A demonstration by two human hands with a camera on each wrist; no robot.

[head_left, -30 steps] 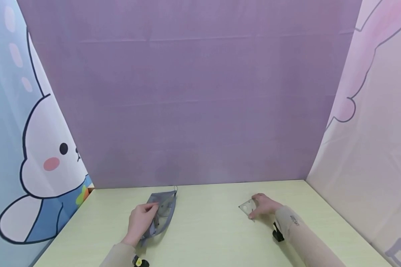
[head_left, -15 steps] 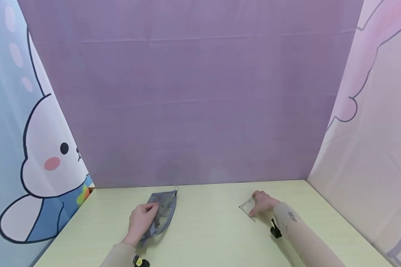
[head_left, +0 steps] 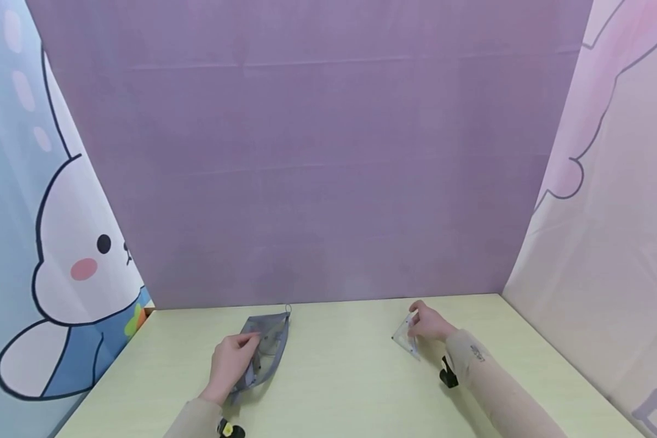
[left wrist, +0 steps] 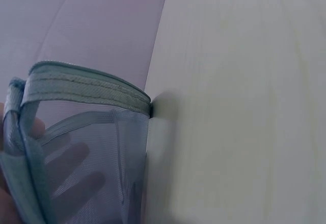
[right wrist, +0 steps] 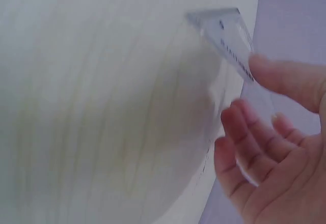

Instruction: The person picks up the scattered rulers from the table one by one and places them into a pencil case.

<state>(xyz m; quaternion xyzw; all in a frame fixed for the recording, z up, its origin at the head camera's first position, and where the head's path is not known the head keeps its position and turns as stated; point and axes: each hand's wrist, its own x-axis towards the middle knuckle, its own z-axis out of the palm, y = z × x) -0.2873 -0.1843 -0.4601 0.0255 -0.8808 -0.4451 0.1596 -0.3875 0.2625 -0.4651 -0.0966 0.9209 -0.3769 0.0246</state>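
My left hand [head_left: 232, 364] pinches the edge of a grey mesh pouch [head_left: 274, 348] on the left part of the table. In the left wrist view the mouth of the pouch [left wrist: 86, 85] gapes, and fingers show through the mesh. A small metal ring hangs at the pouch's far corner. Toward the table's right, my right hand [head_left: 431, 322] grips a clear triangular set square [head_left: 403, 338] with dark markings. In the right wrist view the thumb [right wrist: 275, 76] lies on the set square's edge, the other fingers are curled below it, and the set square is tilted over the table.
The pale wooden table [head_left: 334, 365] ends at a purple backdrop [head_left: 328, 152]. A printed cartoon curtain [head_left: 82, 213] hangs on the left, a pale printed one [head_left: 613, 255] on the right. A black strap device [head_left: 449, 374] sits at the right wrist.
My right hand has shifted a little away from me, and the set square tilts more in its grip. The left hand and the pouch have stayed put.
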